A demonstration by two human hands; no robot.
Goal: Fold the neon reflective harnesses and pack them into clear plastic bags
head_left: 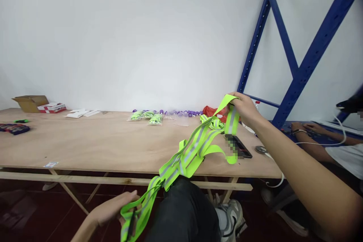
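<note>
A neon yellow-green reflective strap vest (195, 147) with silver-grey stripes is stretched slantwise between my two hands, over the table's front edge and my knee. At its upper end my right hand (245, 109) is closed, pinching a strap between thumb and fingers. My left hand (117, 208), low in front of the table, grips the lower end, where straps loop around the fingers. Under the raised strap lies a dark phone (241, 146). More green strap (217, 123) lies bunched on the table behind the vest.
Bagged green straps (155, 118) and purple rolls (193, 113) line the table's back, near a red bag (210, 111). A cardboard box (31, 103) stands far left on the wooden table (99, 140). A blue rack (300, 60) and another person's arm (309, 141) are at right.
</note>
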